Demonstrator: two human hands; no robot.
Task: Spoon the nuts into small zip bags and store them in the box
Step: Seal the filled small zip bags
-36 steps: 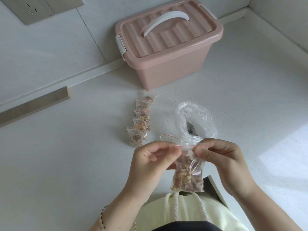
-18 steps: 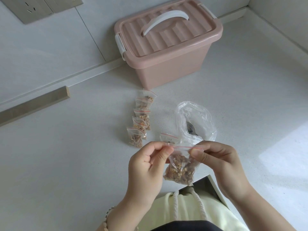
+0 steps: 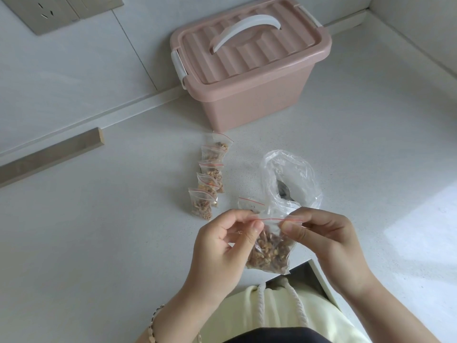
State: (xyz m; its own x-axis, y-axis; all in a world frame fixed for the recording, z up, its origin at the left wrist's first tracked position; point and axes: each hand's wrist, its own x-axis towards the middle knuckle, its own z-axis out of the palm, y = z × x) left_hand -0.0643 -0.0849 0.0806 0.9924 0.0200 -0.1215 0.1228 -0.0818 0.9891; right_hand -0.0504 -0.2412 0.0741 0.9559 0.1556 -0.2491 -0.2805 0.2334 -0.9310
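- The small zip bag (image 3: 269, 251) is held in the air above the near edge of the worktop (image 3: 99, 243), between both hands. Its red seal strip runs roughly level from one hand to the other.
- The left hand (image 3: 222, 243) pinches the left end of the strip between thumb and forefinger. The right hand (image 3: 326, 241) pinches the right end the same way. The other fingers are curled.
- The bag is thin clear plastic and hangs below the fingertips. Its lower part is packed with nuts (image 3: 267, 256), brown, broken and irregular.
- Five filled bags (image 3: 210, 174) lie in an overlapping row beyond the left hand, leading toward the box.
- One flat bag (image 3: 249, 203) lies just beyond the held bag.
- A large crumpled clear bag (image 3: 291, 177) stands open just beyond the right hand, with a metal spoon (image 3: 283, 191) inside.
- The box (image 3: 252, 95) is pink plastic with its ribbed lid on, and has a white handle (image 3: 244, 28) and white side latches. It stands at the back near the wall.
- The worktop is pale, matt and finely speckled, with a bright light patch at right.
- The wall is pale and panelled, with a socket plate (image 3: 44, 13) at upper left. A wooden strip (image 3: 49, 157) lies at left.
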